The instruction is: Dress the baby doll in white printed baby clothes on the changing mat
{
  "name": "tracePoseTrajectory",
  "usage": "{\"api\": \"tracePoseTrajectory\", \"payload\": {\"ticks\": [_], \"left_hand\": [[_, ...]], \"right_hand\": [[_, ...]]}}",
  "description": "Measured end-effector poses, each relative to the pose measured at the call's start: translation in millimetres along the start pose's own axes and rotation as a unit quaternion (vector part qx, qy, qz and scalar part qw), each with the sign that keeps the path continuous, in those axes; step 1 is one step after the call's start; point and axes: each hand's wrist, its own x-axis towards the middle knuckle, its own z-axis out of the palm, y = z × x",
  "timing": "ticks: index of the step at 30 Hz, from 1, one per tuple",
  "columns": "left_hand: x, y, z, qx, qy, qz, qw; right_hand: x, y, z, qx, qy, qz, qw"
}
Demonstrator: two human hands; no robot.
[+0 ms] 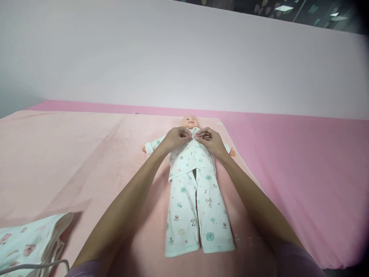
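A baby doll (190,121) lies on its back, head away from me, in a white printed top (188,159) and matching trousers (183,215). Both doll arms stretch out sideways. My left hand (180,137) pinches the left side of the top's front edge just below the neck. Close beside it, my right hand (208,139) pinches the right side of that edge. The fingertips nearly meet at the top of the front opening. A button shows just below them; whatever lies between the fingertips is too small to make out.
The doll rests on a peach blanket (72,154) over a pink surface (288,161). Folded white printed cloth (31,240) lies at the lower left, with a grey cord (37,265) across it. A pale wall (173,57) rises behind.
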Motion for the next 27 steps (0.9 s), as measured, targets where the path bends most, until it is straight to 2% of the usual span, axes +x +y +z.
{"api": "tracePoseTrajectory", "payload": {"ticks": [5, 7, 17, 23, 27], "left_hand": [[4, -1, 0.6, -0.086, 0.019, -0.087, 0.992], [4, -1, 1.8, -0.104, 0.027, -0.103, 0.989], [3, 5, 6.3, -0.119, 0.036, -0.114, 0.986], [1, 4, 9.9, -0.118, 0.057, -0.096, 0.987], [-3, 4, 12.4, -0.07, 0.054, -0.066, 0.994]], "right_hand": [[2, -1, -1, 0.01, -0.008, -0.008, 1.0], [2, -1, 1, -0.002, -0.003, -0.011, 1.0], [-4, -9, 6, -0.034, 0.035, -0.013, 0.999], [-2, -12, 5, -0.093, -0.015, -0.056, 0.994], [0, -9, 5, -0.089, -0.014, -0.041, 0.995]]}}
